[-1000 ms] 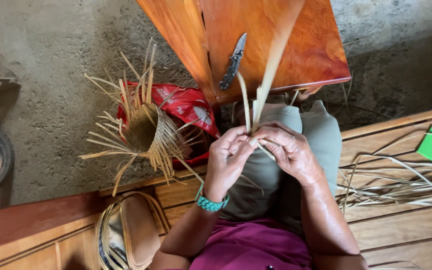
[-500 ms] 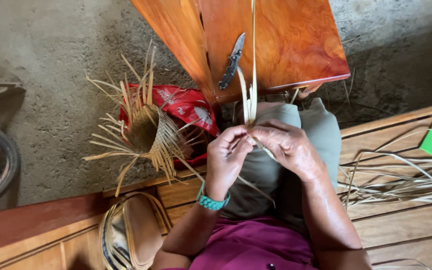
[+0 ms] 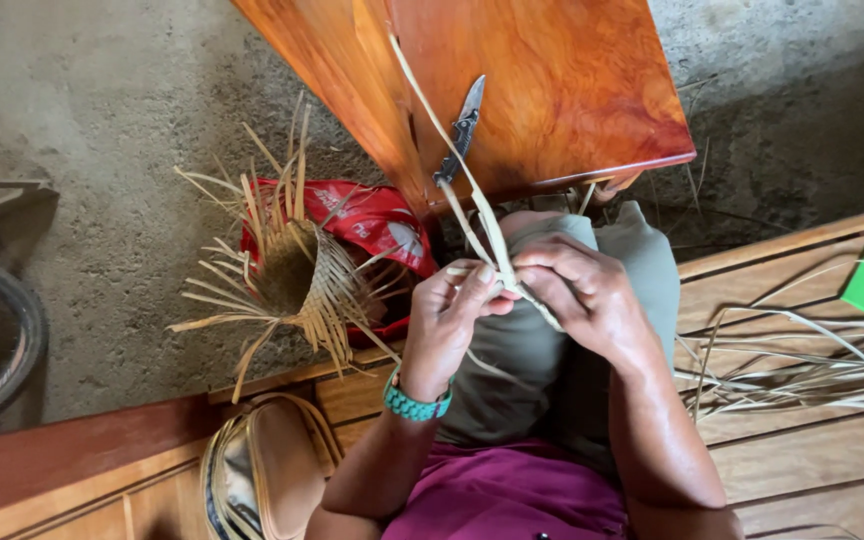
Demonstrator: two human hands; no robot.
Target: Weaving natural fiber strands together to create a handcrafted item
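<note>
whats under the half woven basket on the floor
A red plastic bag lies under and behind the woven basket. The basket covers the bag's left part, so anything beneath there is hidden.

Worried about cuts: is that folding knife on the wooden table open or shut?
Open. The folding knife lies on the wooden table with its blade extended beyond the handle.
</note>
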